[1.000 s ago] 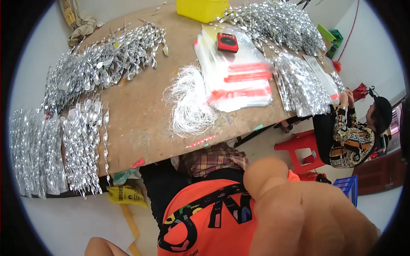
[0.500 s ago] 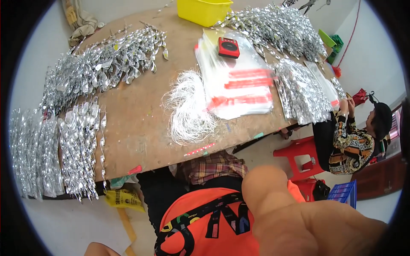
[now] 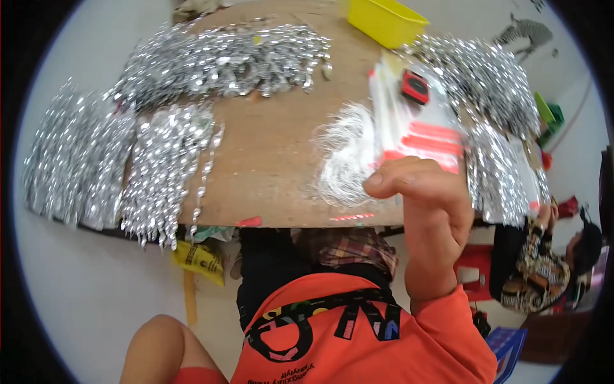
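Note:
My right hand [image 3: 425, 198] is raised in front of me, over the near edge of the table. Its fingers are curled and pressed together, and whatever they may hold is hidden. Behind its fingertips lies a bundle of white strings [image 3: 345, 157]. Beyond the hand a stack of clear plastic bags [image 3: 441, 118] with red bands covers part of the table, and a small red and black speaker-like box [image 3: 415, 87] rests on it. Of my left arm only a bent part shows at the lower left; the left hand is out of the picture.
Silver twisted strands [image 3: 217, 64] lie in bunches on the left of the brown table [image 3: 268, 147], with more silver strands [image 3: 480, 77] on the right. A yellow bin [image 3: 387, 22] stands at the back. Another person [image 3: 540, 269] sits at the right, near a red stool [image 3: 473, 269].
My right hand has swung up from the lower right to the table's near edge. The bent left arm shows more at the lower left. The whole view has shifted and turned.

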{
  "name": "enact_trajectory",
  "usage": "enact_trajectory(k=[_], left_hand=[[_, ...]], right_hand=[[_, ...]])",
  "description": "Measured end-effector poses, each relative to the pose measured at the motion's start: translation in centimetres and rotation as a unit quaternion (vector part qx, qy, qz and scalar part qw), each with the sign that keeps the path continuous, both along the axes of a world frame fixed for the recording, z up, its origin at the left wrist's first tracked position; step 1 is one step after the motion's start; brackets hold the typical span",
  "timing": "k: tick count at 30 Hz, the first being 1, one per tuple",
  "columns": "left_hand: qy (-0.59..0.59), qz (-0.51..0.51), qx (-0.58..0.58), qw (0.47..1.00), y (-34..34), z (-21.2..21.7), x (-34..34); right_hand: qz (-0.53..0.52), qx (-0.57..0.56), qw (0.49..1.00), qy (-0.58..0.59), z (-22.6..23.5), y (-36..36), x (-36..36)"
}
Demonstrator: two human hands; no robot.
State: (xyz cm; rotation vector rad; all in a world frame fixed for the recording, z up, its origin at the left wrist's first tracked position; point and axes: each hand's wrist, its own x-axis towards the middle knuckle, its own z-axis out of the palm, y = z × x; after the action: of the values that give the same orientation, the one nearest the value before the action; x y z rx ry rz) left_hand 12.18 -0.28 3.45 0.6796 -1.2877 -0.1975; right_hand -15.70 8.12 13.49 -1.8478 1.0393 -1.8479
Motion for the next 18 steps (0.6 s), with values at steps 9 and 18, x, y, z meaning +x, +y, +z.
enact_trajectory(k=[9,18], left_hand=[[-0.224,-0.214,0.246,0.918,-3.7,5.7,-2.6],[-0.441,-0.074,0.17,0.878,-10.7,-6.5,-3.9]], right_hand=[[-0.097,0.241,0.963,-0.075,-8.1,-2.9,-3.8],[-0.051,0.334,0.939,-0.069,-13.7,-2.2,-2.7]])
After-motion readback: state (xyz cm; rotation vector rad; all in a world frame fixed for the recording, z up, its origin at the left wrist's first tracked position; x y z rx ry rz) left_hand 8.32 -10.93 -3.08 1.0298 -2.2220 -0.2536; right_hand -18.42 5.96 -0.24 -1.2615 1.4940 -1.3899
